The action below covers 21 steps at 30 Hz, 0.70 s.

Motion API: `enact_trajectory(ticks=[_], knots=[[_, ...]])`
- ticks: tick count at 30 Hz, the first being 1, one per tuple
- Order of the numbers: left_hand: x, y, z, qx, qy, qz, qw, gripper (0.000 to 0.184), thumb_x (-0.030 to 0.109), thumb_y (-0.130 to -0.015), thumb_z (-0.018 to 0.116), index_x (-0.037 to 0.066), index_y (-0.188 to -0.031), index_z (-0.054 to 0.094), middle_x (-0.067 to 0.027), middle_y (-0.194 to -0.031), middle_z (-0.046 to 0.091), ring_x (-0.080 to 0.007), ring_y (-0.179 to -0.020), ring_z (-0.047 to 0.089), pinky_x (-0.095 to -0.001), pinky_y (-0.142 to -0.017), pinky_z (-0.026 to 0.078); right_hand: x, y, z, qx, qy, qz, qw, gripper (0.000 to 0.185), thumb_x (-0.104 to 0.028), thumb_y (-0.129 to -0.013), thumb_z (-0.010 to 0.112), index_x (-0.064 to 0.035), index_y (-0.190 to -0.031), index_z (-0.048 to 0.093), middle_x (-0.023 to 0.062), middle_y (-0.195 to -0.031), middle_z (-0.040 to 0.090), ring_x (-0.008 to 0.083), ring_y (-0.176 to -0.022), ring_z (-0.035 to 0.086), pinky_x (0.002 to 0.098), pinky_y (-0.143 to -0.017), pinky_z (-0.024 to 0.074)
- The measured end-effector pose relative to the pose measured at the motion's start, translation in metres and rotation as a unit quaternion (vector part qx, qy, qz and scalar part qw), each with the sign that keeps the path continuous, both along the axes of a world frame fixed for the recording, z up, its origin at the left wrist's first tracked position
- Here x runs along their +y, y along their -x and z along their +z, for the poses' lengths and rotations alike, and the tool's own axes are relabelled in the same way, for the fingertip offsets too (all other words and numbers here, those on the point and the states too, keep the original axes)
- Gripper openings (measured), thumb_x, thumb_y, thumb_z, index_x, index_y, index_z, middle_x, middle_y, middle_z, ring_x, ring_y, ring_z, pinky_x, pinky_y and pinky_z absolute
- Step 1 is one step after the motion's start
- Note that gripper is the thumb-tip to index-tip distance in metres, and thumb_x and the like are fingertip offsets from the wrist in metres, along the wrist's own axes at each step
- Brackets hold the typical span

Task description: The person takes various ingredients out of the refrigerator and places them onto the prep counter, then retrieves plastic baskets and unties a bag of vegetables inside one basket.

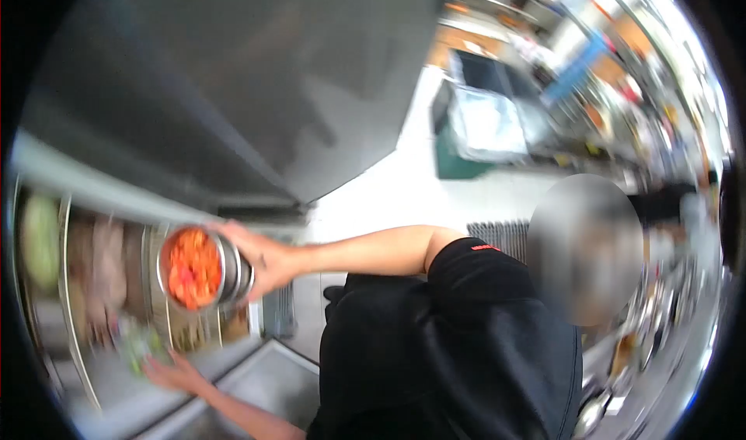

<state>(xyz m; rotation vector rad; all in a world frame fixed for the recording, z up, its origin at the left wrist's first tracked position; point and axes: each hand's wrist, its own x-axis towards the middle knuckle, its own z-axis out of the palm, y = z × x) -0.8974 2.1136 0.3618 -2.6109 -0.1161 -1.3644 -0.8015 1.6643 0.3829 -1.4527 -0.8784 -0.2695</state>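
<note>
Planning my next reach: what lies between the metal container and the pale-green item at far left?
Between the metal container and pale-green item, the head view shows a blurred pinkish package and thin pale strips; depth is unclear.

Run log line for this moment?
right hand: holding metal container | contents: orange pieces | left hand: near green item, contact unclear

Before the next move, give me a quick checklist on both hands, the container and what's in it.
1. Right hand gripping the metal container: ok.
2. Orange pieces inside, none seen spilling: ok.
3. Container covered: not ok, its top is open.
4. Left hand clear of the green item: cannot tell; they meet in view, but blur hides any contact.
5. Container level: cannot tell from this angle.
</note>
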Motion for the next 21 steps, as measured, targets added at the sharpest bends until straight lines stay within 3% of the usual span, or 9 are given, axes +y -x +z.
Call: enact_trajectory(ticks=[3, 6, 7, 8, 9, 13, 16, 18, 21], knots=[[-0.108, 0.031, -0.050, 0.011, 0.003, 0.013, 1.000, 0.055, 0.038, -0.097, 0.064, 0.004, -0.140, 0.054, -0.0250, -0.143, 0.051, -0.0441, -0.129, 0.050, -0.0558, -0.107, 0.038, -0.127, 0.038, 0.000, 0.034, 0.001, -0.065, 0.997, 0.137, -0.031, -0.055, 0.093, 0.0027, -0.157, 0.008, 0.0232, -0.145, 0.037, 0.0378, -0.135, 0.039, 0.0424, -0.113, 0.0330], [-0.138, 0.059, -0.181, 0.142, 0.192, -0.137, 0.961, 0.053, 0.030, -0.096, 0.065, -0.005, -0.134, 0.054, -0.0260, -0.133, 0.058, -0.0433, -0.126, 0.054, -0.0514, -0.107, 0.041, -0.187, 0.081, 0.007, 0.022, 0.028, -0.138, 0.990, 0.134, -0.033, -0.058, 0.091, 0.0020, -0.157, 0.008, 0.0220, -0.144, 0.038, 0.0371, -0.136, 0.038, 0.0413, -0.112, 0.0339], [-0.181, 0.057, -0.216, 0.169, 0.219, -0.219, 0.936, 0.053, 0.024, -0.095, 0.067, -0.004, -0.137, 0.053, -0.0252, -0.134, 0.058, -0.0411, -0.127, 0.053, -0.0488, -0.107, 0.042, -0.210, 0.092, 0.003, 0.038, 0.015, -0.150, 0.988, 0.134, -0.033, -0.058, 0.091, 0.0018, -0.157, 0.008, 0.0222, -0.145, 0.037, 0.0372, -0.137, 0.038, 0.0414, -0.112, 0.0338], [-0.272, 0.067, -0.196, 0.286, 0.284, -0.179, 0.897, 0.052, 0.019, -0.094, 0.068, -0.003, -0.138, 0.052, -0.0244, -0.137, 0.056, -0.0385, -0.127, 0.054, -0.0461, -0.107, 0.042, -0.241, 0.108, 0.001, 0.052, 0.004, -0.162, 0.985, 0.134, -0.033, -0.059, 0.091, 0.0016, -0.158, 0.008, 0.0224, -0.146, 0.036, 0.0373, -0.137, 0.038, 0.0414, -0.112, 0.0337], [-0.359, 0.076, -0.172, 0.349, 0.443, -0.246, 0.788, 0.049, 0.015, -0.092, 0.068, -0.002, -0.136, 0.055, -0.0224, -0.135, 0.058, -0.0366, -0.125, 0.056, -0.0448, -0.107, 0.042, -0.267, 0.124, -0.005, 0.060, 0.012, -0.184, 0.981, 0.133, -0.032, -0.058, 0.091, 0.0015, -0.157, 0.009, 0.0226, -0.149, 0.033, 0.0378, -0.138, 0.037, 0.0416, -0.113, 0.0334], [-0.566, 0.057, -0.148, 0.571, 0.329, -0.446, 0.606, 0.042, 0.012, -0.089, 0.070, -0.002, -0.128, 0.061, -0.0234, -0.123, 0.065, -0.0373, -0.120, 0.059, -0.0450, -0.105, 0.043, -0.373, 0.205, 0.015, 0.076, 0.026, -0.298, 0.951, 0.128, -0.026, -0.058, 0.091, 0.0004, -0.157, 0.014, 0.0234, -0.155, 0.028, 0.0393, -0.142, 0.033, 0.0436, -0.115, 0.0317], [-0.644, 0.010, -0.197, 0.534, 0.123, -0.612, 0.571, 0.045, 0.023, -0.090, 0.072, -0.006, -0.123, 0.062, -0.0247, -0.113, 0.069, -0.0336, -0.110, 0.067, -0.0418, -0.094, 0.049, -0.437, 0.260, 0.025, 0.122, 0.046, -0.396, 0.909, 0.125, -0.021, -0.056, 0.092, 0.0005, -0.155, 0.018, 0.0241, -0.155, 0.029, 0.0398, -0.142, 0.034, 0.0439, -0.115, 0.0336], [-0.680, -0.018, -0.204, 0.677, 0.052, -0.517, 0.522, 0.045, 0.024, -0.092, 0.071, -0.005, -0.125, 0.062, -0.0231, -0.111, 0.071, -0.0317, -0.106, 0.069, -0.0405, -0.091, 0.052, -0.475, 0.292, 0.028, 0.116, 0.051, -0.473, 0.872, 0.123, -0.018, -0.056, 0.093, 0.0002, -0.154, 0.021, 0.0245, -0.154, 0.031, 0.0403, -0.141, 0.036, 0.0439, -0.115, 0.0352], [-0.698, -0.045, -0.233, 0.739, 0.157, -0.433, 0.493, 0.052, 0.033, -0.090, 0.071, 0.000, -0.129, 0.063, -0.0197, -0.111, 0.072, -0.0286, -0.104, 0.070, -0.0376, -0.091, 0.054, -0.522, 0.329, 0.022, 0.146, -0.015, -0.537, 0.831, 0.118, -0.021, -0.059, 0.093, -0.0013, -0.152, 0.025, 0.0232, -0.152, 0.034, 0.0411, -0.141, 0.037, 0.0443, -0.115, 0.0352]])
